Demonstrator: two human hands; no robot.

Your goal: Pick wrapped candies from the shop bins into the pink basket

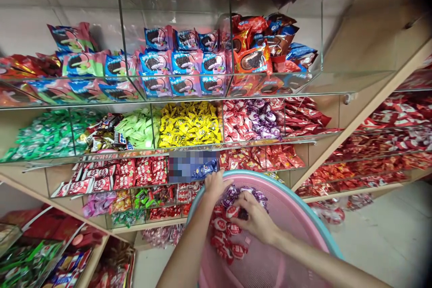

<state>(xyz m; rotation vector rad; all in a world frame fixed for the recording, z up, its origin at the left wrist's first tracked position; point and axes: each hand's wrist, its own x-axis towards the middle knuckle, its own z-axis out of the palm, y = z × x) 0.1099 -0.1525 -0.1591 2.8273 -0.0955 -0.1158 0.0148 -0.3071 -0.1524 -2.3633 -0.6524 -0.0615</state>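
Shop shelving (354,121) of pale wood with glass-fronted bins across the whole background, stacked in tiers. At 12 o'clock, blue and pink biscuit packs (184,60); just beside them toward 1 o'clock, orange and red packs (256,56). One tier lower, green sweets (47,137) at 9 o'clock, yellow sweets (191,123) near centre, red and purple sweets (253,119) beside those. Pink basin (286,238) with a blue rim at 5 o'clock, below the shelves, holding a small heap of wrapped candies (226,234), red-and-white with some purple. Left hand (214,186) at the basin's far rim, fingers curled down onto purple candies; whether pinching any, cannot tell. Right hand (256,220) inside the basin at 5 o'clock, fingers bent together, pinching a red-and-white candy (232,211) atop the heap.
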